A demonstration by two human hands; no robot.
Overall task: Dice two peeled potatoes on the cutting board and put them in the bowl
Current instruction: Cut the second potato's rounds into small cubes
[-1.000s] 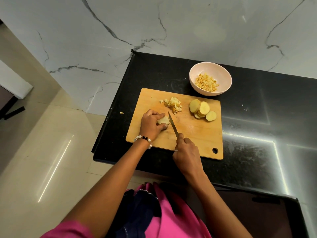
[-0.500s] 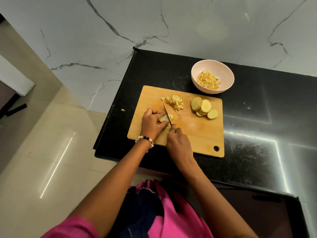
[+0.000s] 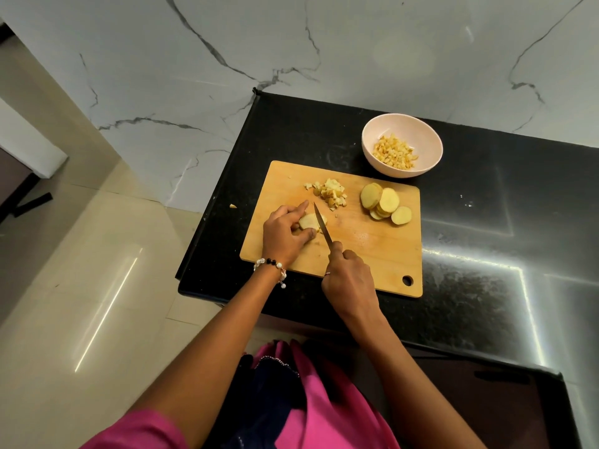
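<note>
A wooden cutting board [image 3: 372, 251] lies on the black counter. My left hand [image 3: 283, 233] pinches a stack of potato slices [image 3: 308, 221] between thumb and fingers near the board's left side. My right hand [image 3: 348, 280] grips a knife [image 3: 322, 226], its blade lying across the right end of that stack. A small heap of diced potato [image 3: 330, 192] sits just beyond the blade. More round potato slices [image 3: 385, 204] lie overlapped at the board's far right. Behind the board stands a pale pink bowl [image 3: 429, 137] holding diced potato [image 3: 393, 152].
The black counter [image 3: 486, 222] ends at a left edge beside the board, with tiled floor below. A potato scrap [image 3: 232, 206] lies on the counter left of the board. A marble wall [image 3: 324, 43] rises behind the bowl.
The knife pushed forward through the held slices half a second ago and has now drawn back toward me. My left hand has kept its hold on the stack.
</note>
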